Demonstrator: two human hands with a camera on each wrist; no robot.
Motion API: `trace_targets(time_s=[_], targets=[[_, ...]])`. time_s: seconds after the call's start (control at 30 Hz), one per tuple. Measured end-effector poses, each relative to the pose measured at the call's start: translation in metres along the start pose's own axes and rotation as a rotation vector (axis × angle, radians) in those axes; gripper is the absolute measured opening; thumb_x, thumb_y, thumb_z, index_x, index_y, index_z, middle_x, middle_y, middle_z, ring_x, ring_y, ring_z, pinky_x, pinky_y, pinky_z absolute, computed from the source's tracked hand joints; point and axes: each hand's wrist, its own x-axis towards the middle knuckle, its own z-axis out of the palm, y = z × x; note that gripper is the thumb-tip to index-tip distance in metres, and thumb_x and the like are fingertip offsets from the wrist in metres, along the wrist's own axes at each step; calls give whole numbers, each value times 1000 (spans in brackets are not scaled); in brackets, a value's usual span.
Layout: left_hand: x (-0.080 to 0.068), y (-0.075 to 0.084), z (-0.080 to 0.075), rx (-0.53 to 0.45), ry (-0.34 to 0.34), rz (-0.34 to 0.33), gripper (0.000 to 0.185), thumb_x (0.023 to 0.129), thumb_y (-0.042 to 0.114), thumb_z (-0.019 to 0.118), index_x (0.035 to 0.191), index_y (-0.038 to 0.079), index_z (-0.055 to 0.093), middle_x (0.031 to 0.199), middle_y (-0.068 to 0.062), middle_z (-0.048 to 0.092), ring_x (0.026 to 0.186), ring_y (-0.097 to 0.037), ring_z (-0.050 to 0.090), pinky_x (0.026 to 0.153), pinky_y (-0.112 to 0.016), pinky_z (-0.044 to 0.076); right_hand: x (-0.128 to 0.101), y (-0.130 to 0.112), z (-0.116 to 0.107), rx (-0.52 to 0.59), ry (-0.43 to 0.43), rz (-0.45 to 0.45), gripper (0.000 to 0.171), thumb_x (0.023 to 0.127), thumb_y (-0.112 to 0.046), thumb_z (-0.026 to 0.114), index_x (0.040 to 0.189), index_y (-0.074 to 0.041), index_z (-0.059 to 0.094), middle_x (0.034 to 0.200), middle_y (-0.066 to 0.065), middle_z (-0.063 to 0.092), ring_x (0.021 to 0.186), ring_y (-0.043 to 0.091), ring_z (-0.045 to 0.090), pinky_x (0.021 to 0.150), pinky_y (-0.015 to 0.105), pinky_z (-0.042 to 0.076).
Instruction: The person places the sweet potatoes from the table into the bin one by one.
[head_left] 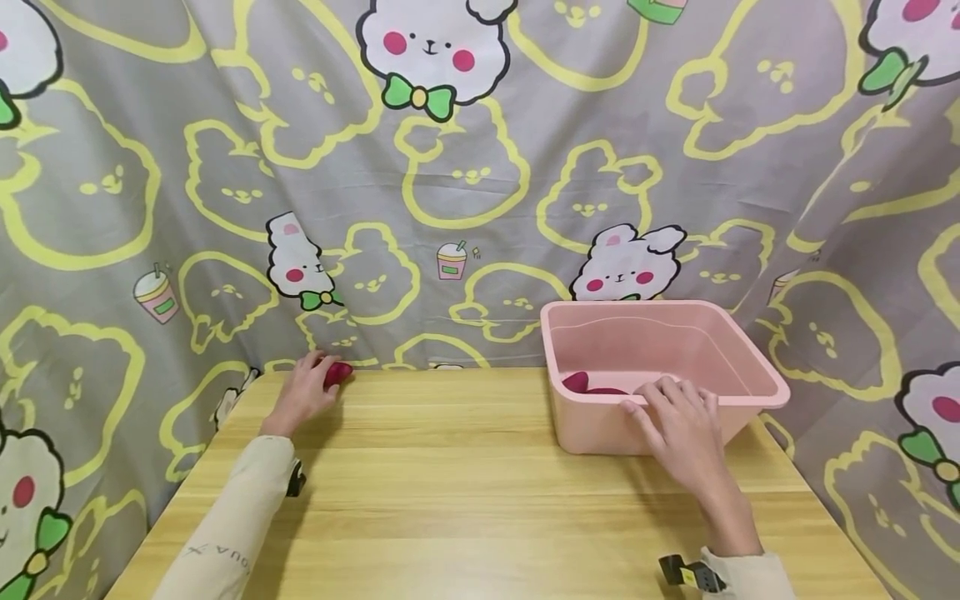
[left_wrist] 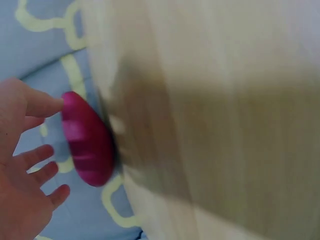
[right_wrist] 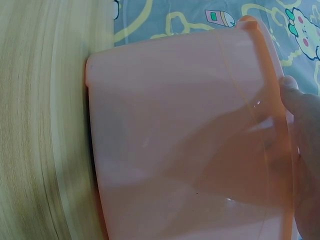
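Observation:
A smooth magenta oblong thing [left_wrist: 89,142], shaped like a sweet potato, lies at the back left edge of the table. My left hand [head_left: 303,390] is beside it. In the left wrist view one digit's tip meets its upper end, while the other fingers [left_wrist: 42,172] are spread apart from it. My right hand [head_left: 686,429] grips the near rim of a pink plastic bin [head_left: 600,425], fingers over the rim and thumb [right_wrist: 290,90] on the outer side. Inside the bin are dark magenta things [head_left: 576,382], partly hidden by the front wall.
The wooden table [head_left: 450,500] has the bin at its back right. A grey curtain [head_left: 480,192] with yellow outlines and cartoon rabbits hangs right behind the table and along both sides.

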Motion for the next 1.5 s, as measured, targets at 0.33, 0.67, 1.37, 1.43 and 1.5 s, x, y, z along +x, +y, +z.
trace_targets(time_s=[0.33,0.67,1.37,1.43,1.5], targets=[[3,-5,8,39,-39,-18,58,91,11,70,144,1,51,148,-35,38,134,-56,35,101,-76,31,0,2,-4,-21,7,-19,16,97,-30,69,101,-16,65,97,4,59,100,33,51,88,60,31],[-7,-17,13,48,-80,-26,58,90,9,64,145,2,48,152,-36,33,140,-58,27,102,-78,27,1,-2,0,-11,15,-20,16,99,-33,67,101,-17,66,97,2,59,102,32,51,88,56,30],[-17,-24,14,26,-14,-7,55,85,1,78,135,-4,57,120,-36,52,105,-55,51,89,-70,41,1,1,-1,-23,22,-21,16,98,-32,67,101,-16,66,97,4,59,103,33,52,91,58,30],[-18,-23,14,16,-19,-24,55,85,2,78,135,-4,57,119,-36,52,105,-55,51,87,-69,41,0,0,-1,-23,19,-18,16,99,-32,66,101,-16,66,97,4,59,104,33,52,89,58,30],[-19,-22,14,2,-23,-40,55,85,3,78,135,-4,57,120,-36,51,106,-55,50,86,-70,41,0,1,-1,-23,19,-14,16,99,-33,66,101,-17,66,97,3,59,103,32,52,88,58,30]])
